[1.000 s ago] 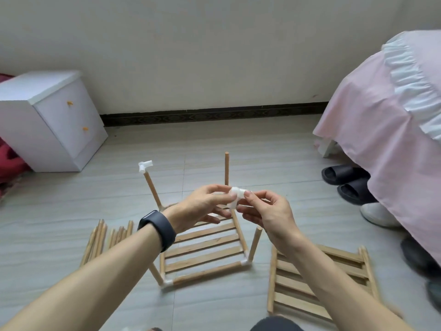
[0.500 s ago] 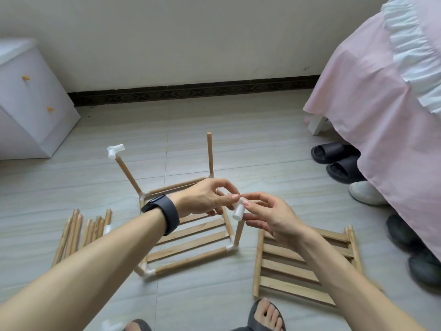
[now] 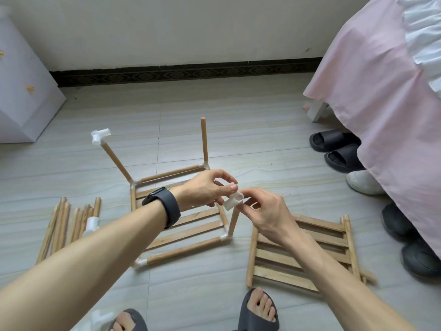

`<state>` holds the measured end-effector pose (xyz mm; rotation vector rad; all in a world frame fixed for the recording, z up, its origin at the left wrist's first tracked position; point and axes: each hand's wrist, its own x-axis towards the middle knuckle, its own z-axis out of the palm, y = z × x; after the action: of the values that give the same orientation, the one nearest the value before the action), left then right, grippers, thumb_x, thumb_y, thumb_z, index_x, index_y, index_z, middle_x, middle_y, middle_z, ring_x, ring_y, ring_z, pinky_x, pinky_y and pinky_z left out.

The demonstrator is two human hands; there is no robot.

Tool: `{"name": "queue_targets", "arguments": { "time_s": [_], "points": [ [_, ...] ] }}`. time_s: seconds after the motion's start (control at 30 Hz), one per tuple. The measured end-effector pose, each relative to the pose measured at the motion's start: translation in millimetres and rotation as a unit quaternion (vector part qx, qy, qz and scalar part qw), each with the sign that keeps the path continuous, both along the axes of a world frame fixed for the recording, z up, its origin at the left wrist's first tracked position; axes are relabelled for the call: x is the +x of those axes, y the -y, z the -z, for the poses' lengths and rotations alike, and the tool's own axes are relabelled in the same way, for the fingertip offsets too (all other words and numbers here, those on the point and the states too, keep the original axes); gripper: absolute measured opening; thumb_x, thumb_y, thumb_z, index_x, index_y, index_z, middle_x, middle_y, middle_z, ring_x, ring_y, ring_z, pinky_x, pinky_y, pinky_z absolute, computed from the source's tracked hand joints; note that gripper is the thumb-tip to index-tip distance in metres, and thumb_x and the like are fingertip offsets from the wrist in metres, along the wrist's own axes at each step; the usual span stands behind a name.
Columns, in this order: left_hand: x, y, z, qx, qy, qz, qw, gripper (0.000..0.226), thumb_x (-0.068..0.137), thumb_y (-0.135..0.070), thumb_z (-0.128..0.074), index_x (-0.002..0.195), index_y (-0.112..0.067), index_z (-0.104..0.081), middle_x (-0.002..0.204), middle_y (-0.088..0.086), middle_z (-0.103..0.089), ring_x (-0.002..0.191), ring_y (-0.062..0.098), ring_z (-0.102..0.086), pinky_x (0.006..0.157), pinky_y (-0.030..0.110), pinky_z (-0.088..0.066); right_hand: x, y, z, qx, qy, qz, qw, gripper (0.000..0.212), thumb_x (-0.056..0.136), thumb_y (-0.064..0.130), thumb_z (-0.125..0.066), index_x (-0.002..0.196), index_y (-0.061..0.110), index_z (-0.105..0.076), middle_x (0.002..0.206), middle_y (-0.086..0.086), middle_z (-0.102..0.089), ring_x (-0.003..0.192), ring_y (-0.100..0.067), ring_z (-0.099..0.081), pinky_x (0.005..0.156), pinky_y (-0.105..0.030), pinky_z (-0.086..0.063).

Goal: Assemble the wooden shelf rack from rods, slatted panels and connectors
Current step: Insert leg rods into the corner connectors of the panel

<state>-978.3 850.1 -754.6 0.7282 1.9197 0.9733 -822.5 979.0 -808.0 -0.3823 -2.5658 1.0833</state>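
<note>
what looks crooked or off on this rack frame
The back-left upright rod leans outward to the left, while the back-right upright rod stands nearly straight; the wide-angle lens may exaggerate the lean. The back-right one's top is bare, with no cap. Nothing looks broken.

I can read no lettering, label, brand mark or number anywhere in my view; the black wristband (image 3: 164, 206) and the white connector (image 3: 233, 200) both look plain.

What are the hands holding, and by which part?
A white connector atop a rod: the left hand pinches its upper end, the right hand its right side.
</note>
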Motion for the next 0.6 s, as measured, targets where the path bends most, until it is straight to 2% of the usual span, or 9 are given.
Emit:
{"name": "queue_targets", "arguments": {
  "time_s": [0.07, 0.17, 0.23, 0.33, 0.4, 0.47, 0.53, 0.6],
  "points": [
    [-2.8, 6.0, -0.1, -0.024, -0.064, 0.011, 0.998, 0.031, 0.098, -0.043, -0.062, 0.120, -0.021, -0.060, 0.099, -0.004, -0.073, 0.078, 0.008, -0.068, 0.065, 0.021, -0.052, 1.7, 4.0, 13.5, 0.016, -0.002, 0.011, 1.000, 0.015, 0.094, 0.027, -0.072, 0.107, 0.022, -0.069, 0.097, 0.013, -0.069, 0.087, -0.003, -0.065, 0.077, -0.022, -0.052],
    [-16.7, 35.7, -3.9, -0.082, -0.205, 0.036, 0.975, 0.031, 0.099, -0.044, -0.057, 0.123, -0.024, -0.061, 0.112, -0.005, -0.069, 0.103, 0.012, -0.065, 0.088, 0.028, -0.053, 5.4, 13.7, 29.7, 0.017, -0.010, 0.037, 0.999, 0.013, 0.096, 0.024, -0.069, 0.109, 0.022, -0.066, 0.096, 0.016, -0.064, 0.090, 0.000, -0.062, 0.080, -0.018, -0.048],
    [-28.3, 69.3, -2.3, -0.103, -0.270, 0.013, 0.957, 0.027, 0.100, -0.042, -0.055, 0.119, -0.026, -0.063, 0.111, -0.008, -0.066, 0.109, 0.015, -0.062, 0.096, 0.036, -0.052, 7.0, 21.3, 38.0, 0.004, -0.017, 0.054, 0.998, 0.015, 0.098, 0.023, -0.065, 0.113, 0.020, -0.065, 0.097, 0.016, -0.063, 0.091, -0.001, -0.062, 0.082, -0.019, -0.049],
    [-37.4, 122.4, 8.3, -0.165, -0.391, -0.053, 0.904, 0.025, 0.099, -0.044, -0.053, 0.117, -0.031, -0.064, 0.118, -0.003, -0.065, 0.117, 0.022, -0.055, 0.097, 0.047, -0.048, 7.1, 31.1, 47.2, -0.006, -0.043, 0.082, 0.996, 0.018, 0.100, 0.021, -0.062, 0.116, 0.014, -0.064, 0.098, 0.010, -0.065, 0.091, -0.009, -0.065, 0.083, -0.029, -0.055],
    [-34.7, 150.6, 16.8, -0.204, -0.448, -0.106, 0.864, 0.024, 0.098, -0.043, -0.052, 0.116, -0.031, -0.065, 0.122, 0.002, -0.065, 0.121, 0.025, -0.052, 0.096, 0.046, -0.045, 4.5, 36.5, 52.5, 0.013, -0.066, 0.092, 0.993, 0.016, 0.100, 0.016, -0.062, 0.115, 0.011, -0.064, 0.096, 0.007, -0.065, 0.088, -0.014, -0.065, 0.081, -0.038, -0.056],
    [-27.0, 168.8, 24.3, -0.215, -0.472, -0.162, 0.839, 0.024, 0.097, -0.039, -0.054, 0.115, -0.028, -0.066, 0.122, 0.006, -0.064, 0.122, 0.028, -0.051, 0.096, 0.046, -0.040, 3.4, 39.5, 59.2, 0.041, -0.083, 0.100, 0.991, 0.016, 0.099, 0.013, -0.062, 0.115, 0.008, -0.063, 0.095, 0.006, -0.063, 0.085, -0.013, -0.062, 0.081, -0.045, -0.056],
    [-20.5, 180.6, 35.7, -0.222, -0.467, -0.207, 0.830, 0.026, 0.096, -0.037, -0.056, 0.116, -0.025, -0.065, 0.123, 0.009, -0.062, 0.121, 0.030, -0.050, 0.097, 0.047, -0.039, 4.3, 41.8, 65.1, 0.065, -0.099, 0.108, 0.987, 0.018, 0.100, 0.015, -0.059, 0.116, 0.006, -0.063, 0.094, 0.003, -0.062, 0.086, -0.008, -0.056, 0.087, -0.048, -0.055],
    [-17.4, 189.2, 46.0, -0.217, -0.414, -0.252, 0.847, 0.028, 0.096, -0.035, -0.054, 0.121, -0.024, -0.061, 0.126, 0.010, -0.056, 0.122, 0.031, -0.048, 0.098, 0.047, -0.041, 4.9, 42.9, 70.9, 0.083, -0.107, 0.114, 0.984, 0.023, 0.101, 0.019, -0.053, 0.115, 0.002, -0.062, 0.093, -0.006, -0.065, 0.086, -0.009, -0.051, 0.089, -0.034, -0.050]
  ]
}}
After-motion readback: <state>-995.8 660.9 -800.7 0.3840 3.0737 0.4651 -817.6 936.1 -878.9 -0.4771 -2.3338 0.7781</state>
